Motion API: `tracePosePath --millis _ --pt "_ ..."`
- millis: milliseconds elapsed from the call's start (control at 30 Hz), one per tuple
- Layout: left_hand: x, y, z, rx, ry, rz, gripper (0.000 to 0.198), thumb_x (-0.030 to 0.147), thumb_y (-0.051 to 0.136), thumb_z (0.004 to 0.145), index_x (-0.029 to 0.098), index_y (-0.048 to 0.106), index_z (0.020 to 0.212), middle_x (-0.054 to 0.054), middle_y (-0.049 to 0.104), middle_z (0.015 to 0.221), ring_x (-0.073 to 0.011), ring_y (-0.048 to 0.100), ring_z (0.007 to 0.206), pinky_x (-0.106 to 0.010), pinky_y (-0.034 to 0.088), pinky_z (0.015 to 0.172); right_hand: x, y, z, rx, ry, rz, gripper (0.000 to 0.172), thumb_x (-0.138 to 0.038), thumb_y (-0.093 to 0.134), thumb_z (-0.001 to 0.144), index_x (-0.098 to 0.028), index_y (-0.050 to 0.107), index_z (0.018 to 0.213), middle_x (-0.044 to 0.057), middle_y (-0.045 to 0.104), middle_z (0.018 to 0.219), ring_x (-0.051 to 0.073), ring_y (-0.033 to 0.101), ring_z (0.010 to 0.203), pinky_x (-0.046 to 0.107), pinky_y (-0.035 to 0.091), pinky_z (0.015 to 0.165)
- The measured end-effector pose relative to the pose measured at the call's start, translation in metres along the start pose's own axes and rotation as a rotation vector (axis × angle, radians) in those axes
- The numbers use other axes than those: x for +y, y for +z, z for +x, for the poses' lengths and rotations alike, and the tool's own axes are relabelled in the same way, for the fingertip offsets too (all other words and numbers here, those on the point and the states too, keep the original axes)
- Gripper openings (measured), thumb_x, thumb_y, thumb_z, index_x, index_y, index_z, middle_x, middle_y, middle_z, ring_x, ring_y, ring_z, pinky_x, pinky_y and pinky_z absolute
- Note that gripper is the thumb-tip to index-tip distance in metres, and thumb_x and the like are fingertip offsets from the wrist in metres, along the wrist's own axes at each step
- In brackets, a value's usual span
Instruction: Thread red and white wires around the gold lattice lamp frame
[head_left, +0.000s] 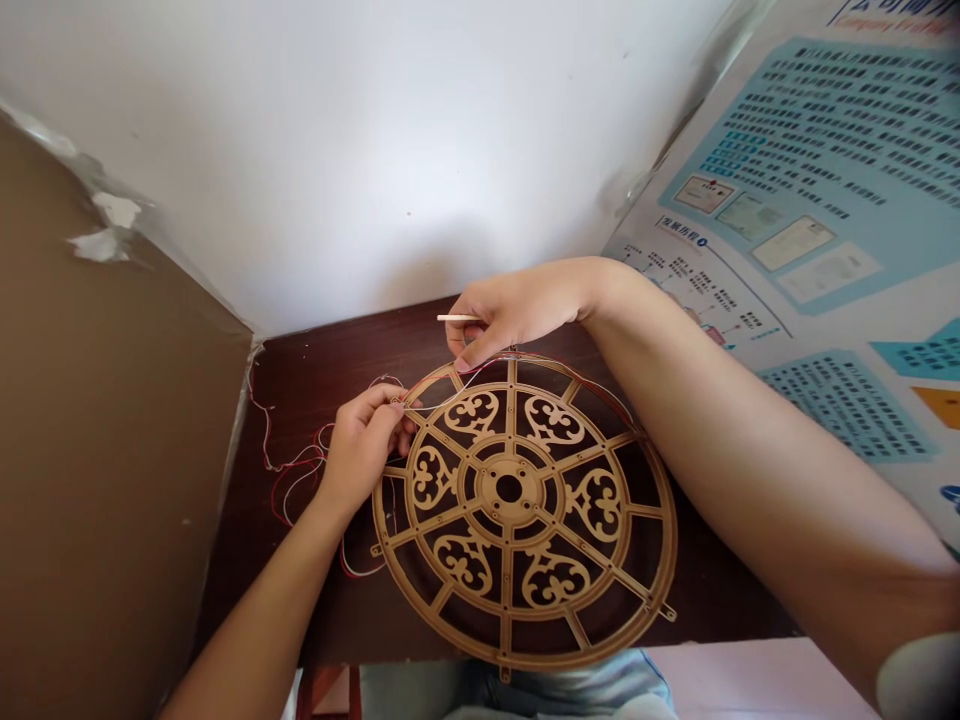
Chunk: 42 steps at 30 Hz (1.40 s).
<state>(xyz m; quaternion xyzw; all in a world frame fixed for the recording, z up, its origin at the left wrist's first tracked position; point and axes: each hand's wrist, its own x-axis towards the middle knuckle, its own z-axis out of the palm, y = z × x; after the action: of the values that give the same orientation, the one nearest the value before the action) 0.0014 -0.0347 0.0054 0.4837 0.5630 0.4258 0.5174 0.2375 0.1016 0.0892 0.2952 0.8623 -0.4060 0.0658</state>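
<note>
A round, gold-coloured openwork frame (509, 400) with spokes and scroll ornaments lies on the dark table, its near edge over the front. Red and white wires (592, 383) run along its far rim. My left hand (364, 440) is closed at the rim's far left, thumb and forefinger pinching the wires there; some fingertips are hidden behind the rim. Above the far rim, my right hand (506, 312) has curled fingers around a thin pale stick (452, 318), which points left. Its thumb tip touches the rim beside the white wire.
Loose red and white wire (289, 465) trails over the dark table (300, 370) on the left. A white wall (337, 170) stands behind, a brown panel (112, 420) at the left, and a printed poster (810, 200) at the right.
</note>
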Motion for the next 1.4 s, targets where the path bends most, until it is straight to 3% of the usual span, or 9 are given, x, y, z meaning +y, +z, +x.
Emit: tracePosePath --millis 733,1400 --pt "0.002 0.003 0.001 -0.042 -0.191 0.067 0.022 0.038 0.06 0.067 0.019 0.063 0.079 0.005 0.059 0.058 -0.0096 0.052 0.045 -0.021 0.037 0.047 -0.007 0.008 0.009 -0.021 0.052 -0.078 0.024 -0.037 0.076 0.096 -0.014 0.076 0.091 -0.002 0.064 0.075 0.013 0.051 0.07 0.034 0.039 0.071" --pt "0.006 0.002 0.0 -0.061 -0.139 0.019 0.027 0.042 0.065 0.074 0.019 0.064 0.087 0.004 0.06 0.065 -0.01 0.053 0.049 -0.022 0.04 0.048 0.009 0.004 0.008 -0.014 0.065 0.012 0.022 -0.036 0.078 0.094 -0.014 0.078 0.089 -0.002 0.063 0.074 0.014 0.05 0.071 0.034 0.037 0.072"
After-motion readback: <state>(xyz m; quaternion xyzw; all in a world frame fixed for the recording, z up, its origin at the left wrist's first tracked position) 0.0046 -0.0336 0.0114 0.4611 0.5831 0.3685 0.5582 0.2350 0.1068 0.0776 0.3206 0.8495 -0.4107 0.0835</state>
